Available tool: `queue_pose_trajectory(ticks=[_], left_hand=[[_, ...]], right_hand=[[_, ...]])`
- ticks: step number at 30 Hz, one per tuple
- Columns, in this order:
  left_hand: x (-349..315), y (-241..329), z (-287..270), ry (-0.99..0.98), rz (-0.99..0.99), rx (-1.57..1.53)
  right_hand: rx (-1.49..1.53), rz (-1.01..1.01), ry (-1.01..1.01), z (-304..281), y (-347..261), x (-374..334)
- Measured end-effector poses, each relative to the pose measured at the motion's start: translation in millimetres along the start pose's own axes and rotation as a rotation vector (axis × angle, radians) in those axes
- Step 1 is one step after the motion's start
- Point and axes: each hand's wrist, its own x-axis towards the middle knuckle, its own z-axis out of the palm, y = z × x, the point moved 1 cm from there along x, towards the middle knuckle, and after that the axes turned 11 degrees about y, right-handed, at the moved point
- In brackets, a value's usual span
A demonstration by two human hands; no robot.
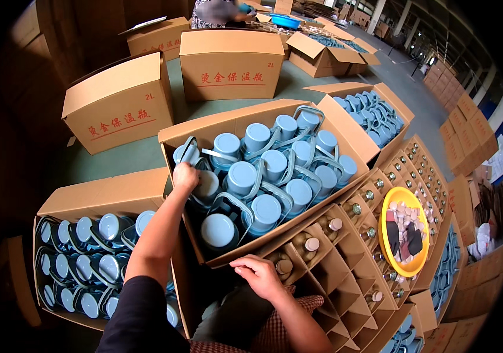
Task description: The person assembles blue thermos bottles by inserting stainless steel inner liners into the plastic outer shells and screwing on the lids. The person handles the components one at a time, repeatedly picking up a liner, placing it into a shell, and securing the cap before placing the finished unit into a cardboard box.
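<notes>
1. Nearest to the camera, a dark sleeve point(142, 317) and a checkered cloth point(272, 329) are seen at the lower edge.
2. By the left hand point(185, 177), the handle of a blue flask point(185, 154) is pinched. Its fingers are curled closed, but they are partly hidden, so the exact grip cannot be told.
3. This flask is placed in the far left corner of the middle carton point(222, 125), where many other blue flasks point(226, 145) are packed upright in rows, with their handles crossed between them.
4. The right hand point(260, 275) is kept half spread, with the fingers slightly bent, just beside the near edge of the same carton. Whether this edge is touched cannot be told.
5. On the right, a carton is divided by cardboard partitions point(345, 282). Glass bottles point(306, 246) are held in some of its compartments.
6. Upon the partitions, a yellow basin point(405, 271) is set. It is filled with small pale pieces point(401, 213) and some dark ones.
7. On the left, another open carton point(104, 197) is filled with flasks laid on their sides.
8. On the far side, two brown boxes point(231, 67) are placed, marked in red. Farther, a person in patterned clothing point(204, 15) is seen near a blue basin point(285, 22).
</notes>
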Motion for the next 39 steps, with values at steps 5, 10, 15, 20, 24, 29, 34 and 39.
queue_pose_trajectory(ticks=[5, 10, 15, 20, 24, 29, 34, 39], left_hand=[[-48, -1, -43, -0.171, -0.152, -0.32], [-74, 14, -46, -0.154, -0.122, -0.366], [-89, 9, -31, 0.057, 0.139, -0.229], [-68, 8, -29, 0.07, 0.182, -0.206], [-58, 8, -31, 0.018, 0.129, -0.177], [-41, -2, -24, -0.018, 0.055, -0.25], [-43, -5, -25, -0.031, 0.007, -0.279], [-41, 3, -19, -0.125, -0.032, -0.201]], right_hand=[[0.045, -0.06, -0.038, 15, -17, -12], [0.079, -0.154, 0.278, 2, -9, -1], [-0.204, -0.088, 0.422, 7, 2, 58], [-0.719, 0.054, 0.159, 53, -6, 91], [-0.656, 0.077, 0.178, 59, 33, 99], [-0.439, 0.111, 0.254, 38, 1, 122], [-0.045, 0.007, 0.268, -55, -132, 139], [0.112, 0.048, 0.623, -176, -159, 70]])
